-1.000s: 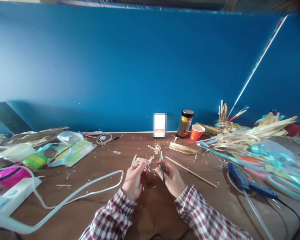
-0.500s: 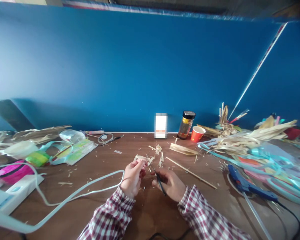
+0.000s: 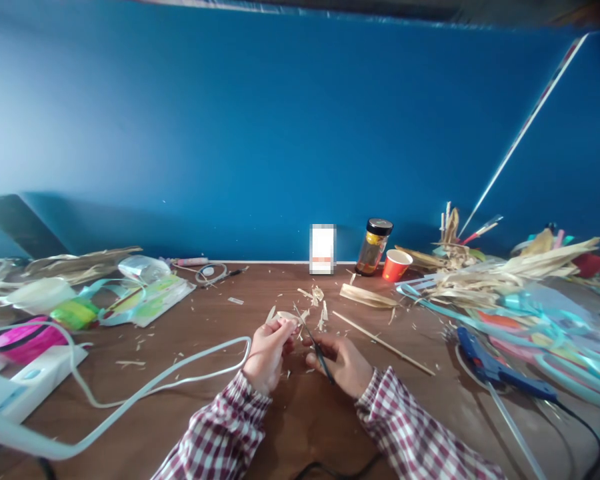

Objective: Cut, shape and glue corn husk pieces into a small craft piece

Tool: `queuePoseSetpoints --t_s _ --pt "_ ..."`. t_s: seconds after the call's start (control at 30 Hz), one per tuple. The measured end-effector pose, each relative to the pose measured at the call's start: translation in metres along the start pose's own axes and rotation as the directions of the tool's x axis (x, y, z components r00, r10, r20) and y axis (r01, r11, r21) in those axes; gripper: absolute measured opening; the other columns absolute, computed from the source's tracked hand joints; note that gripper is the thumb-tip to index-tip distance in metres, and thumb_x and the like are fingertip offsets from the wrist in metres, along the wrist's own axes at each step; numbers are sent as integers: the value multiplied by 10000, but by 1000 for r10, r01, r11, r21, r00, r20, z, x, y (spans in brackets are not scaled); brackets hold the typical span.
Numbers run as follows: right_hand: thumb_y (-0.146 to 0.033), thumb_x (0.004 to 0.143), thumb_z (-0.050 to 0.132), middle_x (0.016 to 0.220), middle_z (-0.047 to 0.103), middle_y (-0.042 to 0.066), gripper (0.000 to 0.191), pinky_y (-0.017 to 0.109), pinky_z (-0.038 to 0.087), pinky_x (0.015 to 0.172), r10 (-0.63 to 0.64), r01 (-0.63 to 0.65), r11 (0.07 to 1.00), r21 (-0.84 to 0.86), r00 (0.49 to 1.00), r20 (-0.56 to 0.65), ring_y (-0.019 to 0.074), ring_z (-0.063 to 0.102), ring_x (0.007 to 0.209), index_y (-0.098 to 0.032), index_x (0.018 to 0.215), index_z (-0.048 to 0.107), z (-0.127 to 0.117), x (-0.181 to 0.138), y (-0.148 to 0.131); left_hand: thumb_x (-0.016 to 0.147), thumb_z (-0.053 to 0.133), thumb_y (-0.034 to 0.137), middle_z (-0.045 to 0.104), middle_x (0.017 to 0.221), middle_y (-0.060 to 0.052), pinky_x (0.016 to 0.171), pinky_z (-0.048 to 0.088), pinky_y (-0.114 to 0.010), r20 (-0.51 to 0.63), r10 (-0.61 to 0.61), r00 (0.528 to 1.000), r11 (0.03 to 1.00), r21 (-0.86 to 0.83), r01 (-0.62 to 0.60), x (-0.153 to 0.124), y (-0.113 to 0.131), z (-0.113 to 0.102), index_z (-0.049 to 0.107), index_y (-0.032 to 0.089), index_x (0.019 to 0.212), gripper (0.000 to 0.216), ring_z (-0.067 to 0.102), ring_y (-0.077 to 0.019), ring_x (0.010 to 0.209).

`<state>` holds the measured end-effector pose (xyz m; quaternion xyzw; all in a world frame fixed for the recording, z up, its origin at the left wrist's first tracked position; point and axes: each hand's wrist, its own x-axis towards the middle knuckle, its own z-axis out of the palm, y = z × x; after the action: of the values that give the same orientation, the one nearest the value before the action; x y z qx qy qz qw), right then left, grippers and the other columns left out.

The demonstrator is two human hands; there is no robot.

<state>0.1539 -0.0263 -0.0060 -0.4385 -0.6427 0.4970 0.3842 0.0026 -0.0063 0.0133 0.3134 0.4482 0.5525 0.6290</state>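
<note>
My left hand (image 3: 266,350) is closed, pinching a small pale piece of dried husk (image 3: 285,315) between thumb and fingers. Some of that piece is hidden behind the fingertips. My right hand (image 3: 349,365) is wrapped round a pair of dark-handled scissors (image 3: 322,360), whose thin blades point up and left toward the husk piece. Just beyond both hands lie cut husk scraps (image 3: 318,294) on the brown table. A longer folded strip of husk (image 3: 367,297) rests farther back, and a thin wooden stick (image 3: 380,341) lies slantwise to the right of my right hand.
A blue glue gun (image 3: 500,373) lies at right, below a heap of husks and ribbons (image 3: 480,287). A dark-lidded jar (image 3: 374,247) and a red paper cup (image 3: 397,265) stand at the back. On the left are a white cable (image 3: 170,373) and a power strip (image 3: 40,373).
The scissor blades now show more clearly, reaching up beside the husk piece. A pointed end of husk sticks out left of my left fingers. The view has tipped slightly.
</note>
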Motion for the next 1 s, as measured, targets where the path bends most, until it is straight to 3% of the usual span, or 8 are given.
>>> queuePoseSetpoints --t_s 0.73,1.0 --pt "-384 711 693 677 619 15 314 271 432 571 67 -67 998 4 998 14 152 538 611 -161 932 678 -2 0 -2 576 762 286 504 548 31 408 309 -157 23 -23 999 999 -24 24 1 2 -3 600 112 601 239 382 -29 443" --pt "-397 720 686 702 648 18 293 272 447 587 35 -32 993 -116 999 30 180 576 643 -197 933 695 -9 0 3 555 775 302 538 553 20 420 337 -140 29 -72 997 997 13 71 3 5 -6 608 103 589 262 415 -28 456"
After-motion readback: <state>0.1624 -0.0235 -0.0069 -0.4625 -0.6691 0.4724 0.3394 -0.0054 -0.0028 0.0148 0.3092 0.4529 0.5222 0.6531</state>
